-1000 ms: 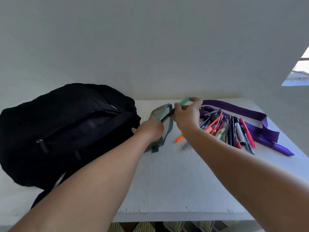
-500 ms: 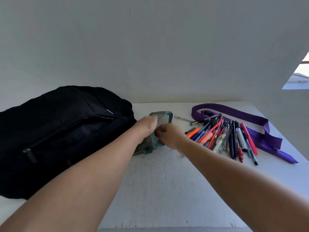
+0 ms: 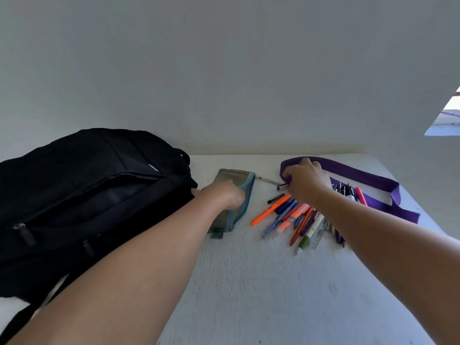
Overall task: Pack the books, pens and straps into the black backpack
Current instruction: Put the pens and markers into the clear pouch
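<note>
Only the head view here, looking down past both forearms at a white worktop [image 3: 249,282] pushed up against a plain wall.

The black backpack [image 3: 94,195] lies on its side on the left of the worktop, with a front zipper running across it that looks shut. Just to the right of it sits a flat olive-green pencil pouch [image 3: 230,176] with a teal zipper edge. The left hand [image 3: 225,195] has its grip on that pouch, fingers curled over the teal edge about halfway along, so it's holding the pouch down on the worktop.

To the right of the pouch there's a loose pile of pens [image 3: 296,217] fanned out on the worktop: an orange one, a few blue ones, a pink highlighter, a red one, a white and green marker, plus a clear ruler in the mix. More dark pens and a red marker poke out from behind the right forearm.

The right hand [image 3: 305,181] is over the far end of that pile, fingers bent down and pinching a black pen [image 3: 283,186] near its tip. The rest of that pen is hidden under the hand.

A purple strap [image 3: 363,174] loops around behind the pens along the back right of the worktop, its end trailing towards the right edge. The hand's knuckles overlap the near part of the loop.
</note>
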Tool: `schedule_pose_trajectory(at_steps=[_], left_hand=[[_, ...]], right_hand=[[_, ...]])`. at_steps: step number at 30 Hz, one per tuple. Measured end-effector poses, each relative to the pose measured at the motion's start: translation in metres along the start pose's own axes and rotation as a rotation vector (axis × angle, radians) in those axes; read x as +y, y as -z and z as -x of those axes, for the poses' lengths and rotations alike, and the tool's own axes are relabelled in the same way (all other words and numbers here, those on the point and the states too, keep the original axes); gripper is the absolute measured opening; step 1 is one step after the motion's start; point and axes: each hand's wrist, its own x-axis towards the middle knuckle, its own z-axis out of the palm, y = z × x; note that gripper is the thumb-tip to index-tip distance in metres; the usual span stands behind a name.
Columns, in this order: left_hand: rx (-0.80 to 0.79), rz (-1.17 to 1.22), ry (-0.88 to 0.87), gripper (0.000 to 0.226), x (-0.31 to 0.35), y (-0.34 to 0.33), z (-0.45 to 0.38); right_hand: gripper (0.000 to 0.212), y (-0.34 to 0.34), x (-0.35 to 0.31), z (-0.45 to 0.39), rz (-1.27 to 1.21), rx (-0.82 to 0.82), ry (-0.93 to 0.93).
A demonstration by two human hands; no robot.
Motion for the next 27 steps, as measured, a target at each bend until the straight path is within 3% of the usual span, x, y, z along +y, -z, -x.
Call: schedule_pose_trajectory(at_steps=[3, 13, 27], left_hand=[[0.065, 0.071, -0.045, 0.066, 0.003, -0.006, -0.006], [0.116, 0.02, -0.061, 0.062, 0.006, -0.014, -0.011], [0.105, 0.014, -0.054, 0.066, -0.006, 0.001, -0.014]], right_hand=[[0.042, -0.004, 0.008, -0.003, 0.154, -0.063, 0.029], [0.033, -0.005, 0.012, -0.011, 0.295, -0.096, 0.214], [0.025, -0.002, 0.007, -0.008, 0.234, -0.138, 0.317]])
